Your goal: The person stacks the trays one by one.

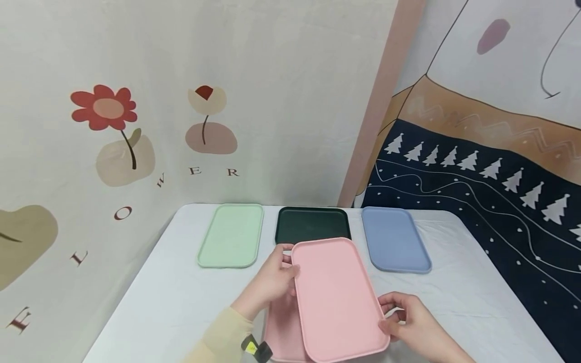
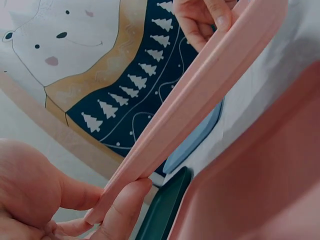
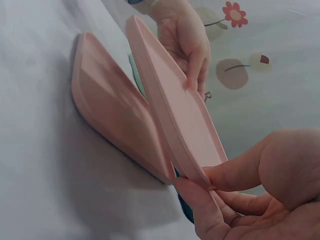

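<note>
Both hands hold up a light pink tray (image 1: 338, 297), tilted and raised off the table. At its upper left edge the left hand (image 1: 274, 277) pinches the rim between thumb and fingers. The right hand (image 1: 406, 317) grips the lower right edge the same way, its thumb (image 3: 235, 175) on the inner side. Beneath lies a second pink tray (image 1: 283, 327), partly hidden by the raised one; in the right wrist view a gap shows between the two. Just beyond the raised tray is a dark green tray (image 1: 313, 224), its near part covered from the head view.
A light green tray (image 1: 231, 236) lies at the back left of the white-covered table (image 1: 163, 302). At the back right is a blue tray (image 1: 396, 239). Printed cloth (image 1: 290, 101) hangs behind the table, and a dark cloth with white trees (image 1: 476, 201) borders its right side.
</note>
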Demonstrator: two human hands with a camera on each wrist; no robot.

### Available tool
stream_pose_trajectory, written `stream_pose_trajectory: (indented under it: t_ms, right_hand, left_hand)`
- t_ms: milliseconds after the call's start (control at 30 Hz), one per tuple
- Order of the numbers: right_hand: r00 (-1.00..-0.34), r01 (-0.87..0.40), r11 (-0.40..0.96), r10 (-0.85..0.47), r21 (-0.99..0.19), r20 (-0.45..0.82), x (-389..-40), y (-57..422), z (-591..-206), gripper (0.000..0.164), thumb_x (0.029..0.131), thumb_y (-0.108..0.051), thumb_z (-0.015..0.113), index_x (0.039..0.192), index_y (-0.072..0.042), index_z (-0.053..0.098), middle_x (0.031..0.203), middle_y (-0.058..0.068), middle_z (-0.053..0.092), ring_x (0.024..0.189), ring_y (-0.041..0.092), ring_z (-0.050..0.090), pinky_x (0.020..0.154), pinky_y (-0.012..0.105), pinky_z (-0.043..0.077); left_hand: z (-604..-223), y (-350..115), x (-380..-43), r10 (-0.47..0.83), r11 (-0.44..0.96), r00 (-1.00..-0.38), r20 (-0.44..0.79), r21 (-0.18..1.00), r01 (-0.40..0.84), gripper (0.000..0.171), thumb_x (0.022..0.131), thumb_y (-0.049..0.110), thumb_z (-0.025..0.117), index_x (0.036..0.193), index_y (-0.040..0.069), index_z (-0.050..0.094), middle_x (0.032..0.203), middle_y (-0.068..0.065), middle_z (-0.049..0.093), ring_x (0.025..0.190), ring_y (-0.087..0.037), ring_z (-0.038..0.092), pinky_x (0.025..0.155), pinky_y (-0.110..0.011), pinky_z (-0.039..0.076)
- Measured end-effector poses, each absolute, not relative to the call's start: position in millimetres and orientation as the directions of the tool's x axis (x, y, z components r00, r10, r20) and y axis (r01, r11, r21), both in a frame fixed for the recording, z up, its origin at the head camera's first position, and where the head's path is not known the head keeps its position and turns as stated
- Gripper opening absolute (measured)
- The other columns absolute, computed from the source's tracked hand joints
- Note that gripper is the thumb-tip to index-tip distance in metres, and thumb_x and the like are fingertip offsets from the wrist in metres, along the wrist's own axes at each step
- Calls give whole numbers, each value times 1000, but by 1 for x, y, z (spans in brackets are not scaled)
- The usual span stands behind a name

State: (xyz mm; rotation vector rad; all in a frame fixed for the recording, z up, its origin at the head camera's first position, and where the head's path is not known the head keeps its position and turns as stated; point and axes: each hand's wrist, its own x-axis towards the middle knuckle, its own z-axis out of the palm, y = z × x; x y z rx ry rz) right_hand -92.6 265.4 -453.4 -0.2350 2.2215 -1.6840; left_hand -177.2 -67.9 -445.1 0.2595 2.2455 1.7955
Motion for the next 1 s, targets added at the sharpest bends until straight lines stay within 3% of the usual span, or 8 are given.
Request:
stream_pose_trajectory:
  t_ms: [267,400,667,1000]
  right_hand:
    - [-906,55,221,-399,-974,-141,-92,248,-462,40,89,7,71,122,21,55,100,13,64,81,20,72,67,38,65]
    - [-901,80,200,-405,-976,-157,-92,241,-467,49,87,8,74,127,22,49,99,14,63,80,22,71,66,38,65]
    - [-891,158,246,-382,-956,-246,-94,226,-475,56,85,8,74,132,18,47,94,13,63,79,26,67,64,36,63]
    - [-894,140,304,-369,-942,-252,-93,214,-480,57,81,6,79,129,13,50,90,10,59,74,24,65,63,27,57]
  left_hand:
    - [-450,-77,-187,259,441,-966,-4,890,114,49,103,1,61,149,-4,46,118,-18,64,97,-26,69,76,-40,62]
    - [-454,-80,-193,252,483,-968,7,866,132,49,101,0,62,149,-5,49,115,-17,66,97,-26,69,79,-40,61]
    - [-464,-86,-199,238,536,-971,-23,837,111,50,100,-1,62,149,-7,51,111,-16,66,86,-21,65,69,-34,59]
    - [-470,-89,-202,212,591,-977,-24,800,109,49,100,-1,63,147,-8,54,107,-14,66,85,-20,61,68,-32,56]
